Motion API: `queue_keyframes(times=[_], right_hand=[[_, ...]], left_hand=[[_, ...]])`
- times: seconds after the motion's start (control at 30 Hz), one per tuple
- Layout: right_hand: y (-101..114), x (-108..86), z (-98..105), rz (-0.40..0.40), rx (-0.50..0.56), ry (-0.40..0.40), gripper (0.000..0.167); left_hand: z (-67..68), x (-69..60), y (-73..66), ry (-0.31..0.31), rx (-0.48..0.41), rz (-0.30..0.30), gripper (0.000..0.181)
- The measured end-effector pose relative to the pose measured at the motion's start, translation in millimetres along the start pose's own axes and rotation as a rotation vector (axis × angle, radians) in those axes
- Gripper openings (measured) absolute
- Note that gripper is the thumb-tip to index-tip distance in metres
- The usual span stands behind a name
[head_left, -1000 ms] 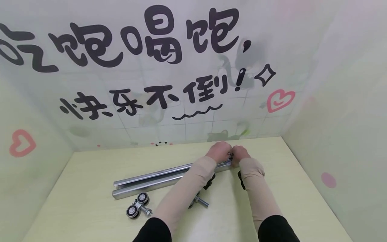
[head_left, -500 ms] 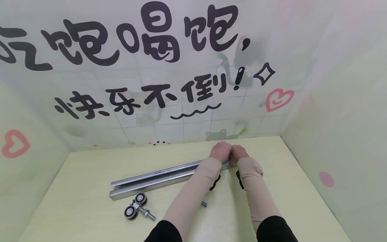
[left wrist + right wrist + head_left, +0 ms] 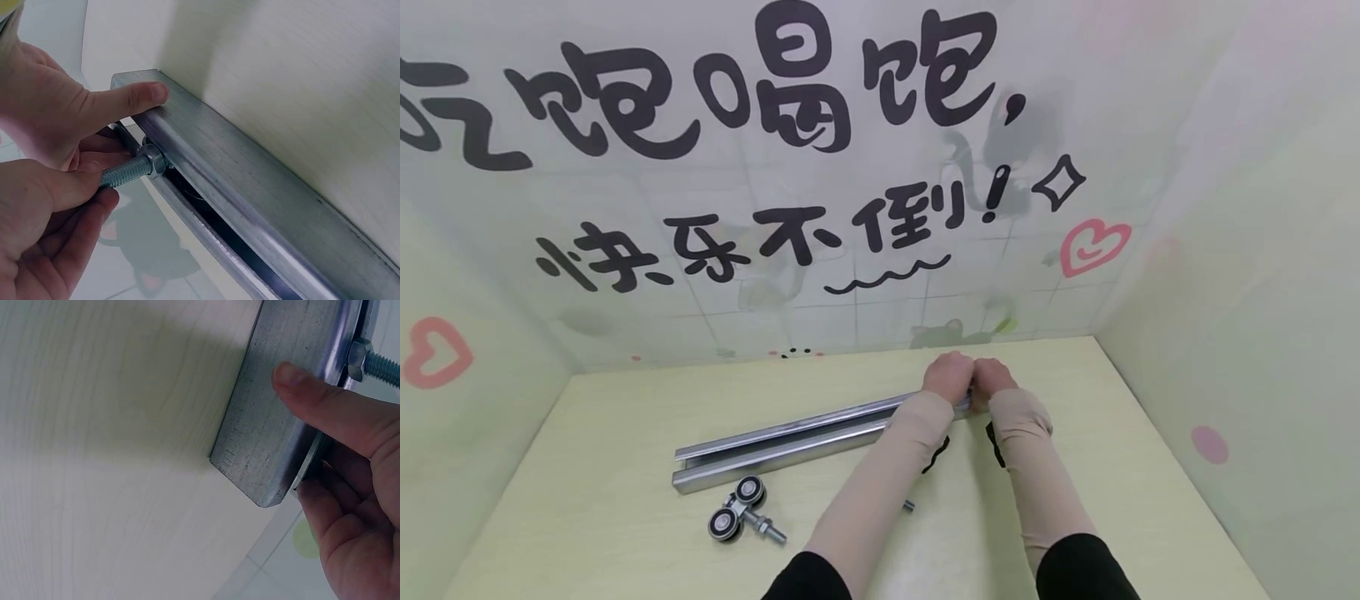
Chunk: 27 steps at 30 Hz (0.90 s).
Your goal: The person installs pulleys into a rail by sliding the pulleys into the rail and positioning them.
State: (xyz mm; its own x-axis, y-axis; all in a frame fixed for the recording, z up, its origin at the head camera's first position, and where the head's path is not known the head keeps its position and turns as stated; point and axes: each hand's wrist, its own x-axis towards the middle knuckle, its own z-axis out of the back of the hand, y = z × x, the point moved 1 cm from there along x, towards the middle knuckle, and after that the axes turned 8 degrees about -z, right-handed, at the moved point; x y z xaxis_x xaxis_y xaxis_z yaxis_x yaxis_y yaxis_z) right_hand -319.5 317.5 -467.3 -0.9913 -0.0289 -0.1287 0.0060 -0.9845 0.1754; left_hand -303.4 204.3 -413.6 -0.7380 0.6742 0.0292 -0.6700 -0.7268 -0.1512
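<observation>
A metal channel rail (image 3: 775,458) lies slantwise on the table, slot upward in the head view. Both hands meet at its far right end. My left hand (image 3: 44,225) pinches the threaded shank of a bolt (image 3: 127,173) between thumb and fingers. A hex nut (image 3: 152,160) sits on the bolt right at the slot; whatever the bolt joins inside the rail is mostly hidden. My right hand (image 3: 362,469) grips the rail near its end, thumb lying on the outer side wall and fingers curled at the slotted side.
A roller trolley (image 3: 742,510) with black wheels and a bolt lies in front of the rail. Another bolt tip (image 3: 909,506) pokes out beside the left sleeve, the rest of it covered. Printed walls close off the table (image 3: 587,517) at the back and sides.
The left hand and forearm have shifted slightly right, uncovering the left trolley's bolt and covering more of the other one. Right hand stays at the rail's end. Little differs over the last half second.
</observation>
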Motion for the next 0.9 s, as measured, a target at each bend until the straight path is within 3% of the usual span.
queue_keyframes(times=[0.03,0.1,0.43,0.9], right_hand=[[12,-11.6,14,-0.031,-0.002,0.033,0.035],[16,-16.6,18,-0.033,0.002,0.027,0.033],[14,-16.3,15,-0.038,0.066,0.032,0.044],[17,-19.6,17,-0.074,0.093,0.063,0.055]], left_hand=[[0.5,-1.6,0.7,0.002,0.005,0.0,0.015],[1.7,-4.7,2.3,0.001,0.012,-0.002,0.015],[2.2,-16.2,12.6,-0.057,0.05,-0.002,0.015],[2.4,-27.7,16.2,-0.053,0.074,0.003,0.014]])
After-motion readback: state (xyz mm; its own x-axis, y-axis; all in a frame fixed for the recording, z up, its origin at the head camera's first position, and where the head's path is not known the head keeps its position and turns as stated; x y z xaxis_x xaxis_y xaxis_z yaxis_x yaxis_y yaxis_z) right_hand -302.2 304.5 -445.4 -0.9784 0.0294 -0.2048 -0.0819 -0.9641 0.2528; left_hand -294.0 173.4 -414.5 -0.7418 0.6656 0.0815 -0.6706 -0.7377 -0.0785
